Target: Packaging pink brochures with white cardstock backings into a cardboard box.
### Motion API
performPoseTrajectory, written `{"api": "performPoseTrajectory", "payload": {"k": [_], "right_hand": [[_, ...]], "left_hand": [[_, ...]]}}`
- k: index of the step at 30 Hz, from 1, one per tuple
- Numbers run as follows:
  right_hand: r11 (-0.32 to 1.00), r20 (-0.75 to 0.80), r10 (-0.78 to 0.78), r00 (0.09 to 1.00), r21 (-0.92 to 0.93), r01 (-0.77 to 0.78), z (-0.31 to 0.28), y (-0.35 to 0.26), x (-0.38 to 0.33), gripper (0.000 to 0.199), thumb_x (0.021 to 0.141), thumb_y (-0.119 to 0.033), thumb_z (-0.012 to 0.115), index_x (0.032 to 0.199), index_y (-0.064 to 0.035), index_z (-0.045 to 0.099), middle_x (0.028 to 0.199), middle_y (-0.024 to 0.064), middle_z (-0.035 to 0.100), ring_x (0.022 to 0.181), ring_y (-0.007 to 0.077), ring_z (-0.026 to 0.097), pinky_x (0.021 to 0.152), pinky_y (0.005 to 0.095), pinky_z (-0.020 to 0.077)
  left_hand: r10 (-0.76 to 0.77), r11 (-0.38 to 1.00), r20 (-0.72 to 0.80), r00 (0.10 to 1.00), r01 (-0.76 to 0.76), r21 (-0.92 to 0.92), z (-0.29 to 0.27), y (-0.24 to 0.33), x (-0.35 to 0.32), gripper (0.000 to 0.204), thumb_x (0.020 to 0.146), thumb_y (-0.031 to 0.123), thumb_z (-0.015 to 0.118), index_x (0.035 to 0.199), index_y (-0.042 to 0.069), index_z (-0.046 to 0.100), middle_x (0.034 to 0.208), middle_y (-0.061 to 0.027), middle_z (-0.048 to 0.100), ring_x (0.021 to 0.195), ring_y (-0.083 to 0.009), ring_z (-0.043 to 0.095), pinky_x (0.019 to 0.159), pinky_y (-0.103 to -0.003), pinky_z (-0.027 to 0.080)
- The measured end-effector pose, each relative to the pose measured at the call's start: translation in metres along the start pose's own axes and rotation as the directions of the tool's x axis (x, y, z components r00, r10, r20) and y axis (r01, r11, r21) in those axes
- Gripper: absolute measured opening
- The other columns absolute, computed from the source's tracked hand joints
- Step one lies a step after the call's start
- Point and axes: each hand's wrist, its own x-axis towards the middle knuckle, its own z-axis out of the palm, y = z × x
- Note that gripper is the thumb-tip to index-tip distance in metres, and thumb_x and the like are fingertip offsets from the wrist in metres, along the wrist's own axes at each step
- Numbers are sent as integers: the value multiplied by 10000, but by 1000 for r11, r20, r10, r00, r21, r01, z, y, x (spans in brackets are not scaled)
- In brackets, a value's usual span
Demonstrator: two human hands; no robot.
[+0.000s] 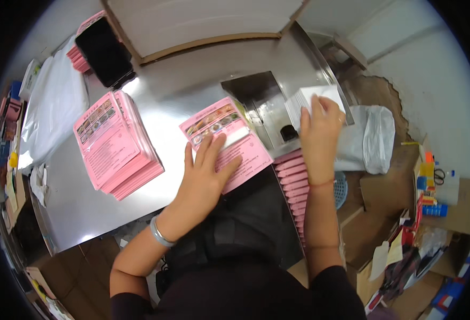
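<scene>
While left fingers [212,152] touch pink paper [250,155], stack [108,146] and phone [103,52] sit leftward.

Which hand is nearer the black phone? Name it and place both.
Left. The left hand lies over the pink sheet, below and to the right of the black phone; the right hand is farther right, at the white stack.

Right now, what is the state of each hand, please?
Left hand: open, resting on the pink sheet.
Right hand: on the white stack; grip cannot be told.

table [165,85]: glossy metal | leaflet [249,154]: smooth paper | bag [371,140]: crinkled plastic
</scene>
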Motion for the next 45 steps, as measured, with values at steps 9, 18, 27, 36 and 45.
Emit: {"api": "performPoseTrajectory", "payload": {"k": [9, 18, 27, 36, 45], "right_hand": [[988, 246, -33, 969, 154, -5, -11, 22, 10, 242, 838, -52, 653, 1065, 20, 697, 980, 126, 578, 926, 299, 535, 803, 391, 469], [898, 99, -366, 926, 297, 323, -2, 13, -12, 400, 786, -21, 615, 1183, -33, 664, 1204, 186, 592, 1095, 351, 552, 898, 420, 448], [922, 713, -369, 597, 198, 334, 44, -54, -7, 225, 830, -164, 579, 1000, -91, 707, 927, 165, 676, 880, 313, 668, 863, 480, 519], [985, 15, -50, 999, 165, 46, 2, -4, 8, 223, 887, -126, 669, 1078, -21, 715, 891, 132, 664, 836, 286, 638, 726, 404, 504], [993, 158, -113, 981, -4, 115, 5, 26, 4, 259, 842, -75, 673, 1084, 14, 693, 982, 128, 572, 931, 311, 538, 792, 413, 472]], "left_hand": [[22, 981, 151, 988, -51, 188, -17, -1, 58, 576, 678, 508, 786, 1091, 143, 619, 1370, -224, 461, 1143, -395, 486, 919, -531, 379], [24, 995, 27, 999, -21, -95, -10, 2, 7, 537, 695, 233, 746, 1186, 67, 605, 1365, -230, 489, 852, -284, 597, 730, -399, 526], [154, 897, 69, 986, -111, -427, -17, 31, 43, 547, 724, 24, 732, 1254, 118, 635, 1398, -244, 460, 1173, -394, 554, 969, -404, 489], [-311, 855, -429, 848, 447, 263, -82, -118, -48, 273, 949, 188, 592, 1169, 37, 535, 1087, -146, 565, 931, -323, 568, 846, -401, 439], [-128, 975, -171, 977, 92, -203, -16, -21, 6, 273, 797, 187, 730, 884, 5, 545, 1180, -265, 511, 1133, -460, 502, 954, -549, 415]]}}
